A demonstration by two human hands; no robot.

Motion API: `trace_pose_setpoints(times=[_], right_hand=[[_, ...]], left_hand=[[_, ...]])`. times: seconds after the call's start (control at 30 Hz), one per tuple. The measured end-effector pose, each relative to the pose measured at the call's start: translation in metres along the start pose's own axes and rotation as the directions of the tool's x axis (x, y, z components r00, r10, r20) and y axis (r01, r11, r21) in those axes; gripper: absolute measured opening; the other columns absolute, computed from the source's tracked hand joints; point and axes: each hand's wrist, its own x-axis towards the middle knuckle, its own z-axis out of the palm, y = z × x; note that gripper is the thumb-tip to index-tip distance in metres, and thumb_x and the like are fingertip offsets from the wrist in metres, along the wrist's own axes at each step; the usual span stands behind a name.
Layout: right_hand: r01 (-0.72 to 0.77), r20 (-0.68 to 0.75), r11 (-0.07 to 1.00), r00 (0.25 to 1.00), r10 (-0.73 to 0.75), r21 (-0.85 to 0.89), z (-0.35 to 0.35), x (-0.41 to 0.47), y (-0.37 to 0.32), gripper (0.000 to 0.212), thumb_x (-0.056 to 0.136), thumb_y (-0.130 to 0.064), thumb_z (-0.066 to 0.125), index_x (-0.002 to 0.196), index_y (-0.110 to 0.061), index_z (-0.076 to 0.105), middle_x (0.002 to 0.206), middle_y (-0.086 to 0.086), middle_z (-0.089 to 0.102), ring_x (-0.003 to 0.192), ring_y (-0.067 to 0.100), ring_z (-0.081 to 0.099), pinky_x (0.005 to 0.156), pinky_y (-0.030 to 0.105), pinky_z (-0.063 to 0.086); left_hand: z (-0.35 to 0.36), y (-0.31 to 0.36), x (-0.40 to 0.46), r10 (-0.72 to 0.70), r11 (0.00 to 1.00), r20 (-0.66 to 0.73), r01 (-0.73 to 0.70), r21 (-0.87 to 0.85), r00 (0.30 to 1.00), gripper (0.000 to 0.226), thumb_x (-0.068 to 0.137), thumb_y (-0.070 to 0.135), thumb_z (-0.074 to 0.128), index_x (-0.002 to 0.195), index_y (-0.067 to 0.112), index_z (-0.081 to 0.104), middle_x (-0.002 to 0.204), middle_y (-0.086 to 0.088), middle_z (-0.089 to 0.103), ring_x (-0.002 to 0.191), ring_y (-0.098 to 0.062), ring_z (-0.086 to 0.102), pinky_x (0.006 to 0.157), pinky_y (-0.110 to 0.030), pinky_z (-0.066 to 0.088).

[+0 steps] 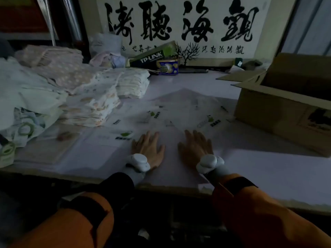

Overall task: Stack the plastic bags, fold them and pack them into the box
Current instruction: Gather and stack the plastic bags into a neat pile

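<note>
Soft folded cloths (89,106) piled at far left. Left hand (149,149) and right hand (195,146) flat on the plastic bags (179,111), fingers straight and a little apart, likely smoothing the stack on the desk (268,167). Open box (279,111) waiting at right.

Pale table (268,169) carries everything. Clear plastic bags (172,111) w/ green-black labels lie spread flat across the middle. Open cardboard box (279,111) at right. Folded cloth stacks (93,106) at left, more cloth piled behind. TP-LINK box (152,57) and small blue-yellow pack (167,67) at back edge.
</note>
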Motion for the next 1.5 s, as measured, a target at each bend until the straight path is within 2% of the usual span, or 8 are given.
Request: trace_pose_setpoints(times=[0.3,0.57,0.77,0.9,1.07,1.23,1.4,1.5], right_hand=[[0.050,-0.109,0.999,0.993,-0.051,-0.020,0.005,0.004,0.006,0.061,0.092,-0.047,0.035,0.138,-0.007,0.038,0.141,0.013,0.046,0.128,0.031,0.043,0.110,0.043,0.032],[0.220,-0.238,0.963,0.955,-0.179,0.156,-0.008,-0.012,0.009,0.031,0.090,-0.020,0.052,0.118,-0.010,0.062,0.112,0.014,0.068,0.100,0.035,0.061,0.082,0.038,0.049],[0.264,-0.217,0.930,0.953,-0.211,0.257,-0.014,-0.018,0.008,0.022,0.083,-0.014,0.058,0.104,-0.013,0.065,0.103,0.011,0.065,0.092,0.031,0.060,0.072,0.029,0.042],[0.191,-0.194,0.968,0.968,-0.158,0.161,-0.015,-0.022,0.010,0.043,0.078,-0.019,0.056,0.121,-0.019,0.058,0.120,0.009,0.059,0.114,0.032,0.049,0.090,0.039,0.044],[0.034,-0.191,0.997,0.981,-0.020,0.071,-0.015,-0.028,0.016,0.046,0.086,-0.030,0.052,0.131,-0.025,0.051,0.137,0.003,0.046,0.128,0.030,0.035,0.100,0.041,0.034],[-0.013,-0.233,0.999,0.973,0.000,-0.053,-0.031,-0.029,0.029,0.026,0.093,-0.034,0.043,0.111,-0.026,0.061,0.119,0.000,0.059,0.116,0.027,0.046,0.097,0.037,0.028],[0.063,-0.292,0.997,0.954,-0.074,-0.045,-0.069,-0.006,0.022,0.020,0.094,-0.027,0.042,0.090,-0.020,0.060,0.092,0.005,0.065,0.094,0.033,0.056,0.090,0.041,0.032],[0.115,-0.358,0.992,0.925,-0.128,-0.058,-0.100,0.017,0.013,0.019,0.092,-0.026,0.044,0.079,-0.020,0.056,0.082,0.005,0.063,0.084,0.032,0.057,0.084,0.041,0.031]], left_hand=[[0.018,0.025,0.013,0.153,0.988,-0.109,-0.149,0.038,0.982,0.062,0.094,0.053,0.032,0.151,0.033,0.018,0.162,0.000,0.018,0.148,-0.022,0.018,0.120,-0.047,0.010],[0.015,0.035,0.009,0.348,0.934,-0.039,-0.342,0.104,0.937,0.056,0.100,0.046,0.027,0.153,0.034,0.014,0.163,0.002,0.013,0.150,-0.020,0.014,0.119,-0.042,0.019],[0.011,0.043,0.003,0.417,0.909,-0.134,-0.409,0.083,0.899,0.044,0.098,0.041,0.039,0.135,0.021,0.052,0.151,-0.004,0.041,0.140,-0.023,0.035,0.113,-0.037,0.029],[0.006,0.046,-0.002,0.370,0.924,-0.196,-0.382,-0.027,0.908,0.025,0.094,0.021,0.048,0.114,0.011,0.061,0.132,-0.008,0.051,0.123,-0.030,0.045,0.095,-0.041,0.043],[0.004,0.051,-0.008,0.257,0.930,-0.254,-0.310,-0.196,0.932,0.016,0.095,0.010,0.043,0.107,0.002,0.050,0.111,-0.017,0.053,0.101,-0.036,0.050,0.077,-0.039,0.039],[-0.005,0.047,-0.009,0.163,0.915,-0.310,-0.261,-0.309,0.937,0.014,0.095,0.010,0.047,0.094,-0.003,0.052,0.096,-0.022,0.056,0.089,-0.036,0.053,0.073,-0.036,0.035],[-0.038,0.055,0.011,0.221,0.935,-0.284,-0.285,-0.209,0.933,0.042,0.085,0.028,0.064,0.121,0.007,0.058,0.121,-0.013,0.059,0.118,-0.031,0.051,0.094,-0.037,0.046],[-0.075,0.077,0.034,0.232,0.929,-0.361,-0.315,-0.193,0.903,0.029,0.084,0.024,0.064,0.107,0.006,0.064,0.111,-0.018,0.063,0.108,-0.035,0.057,0.086,-0.036,0.048]])
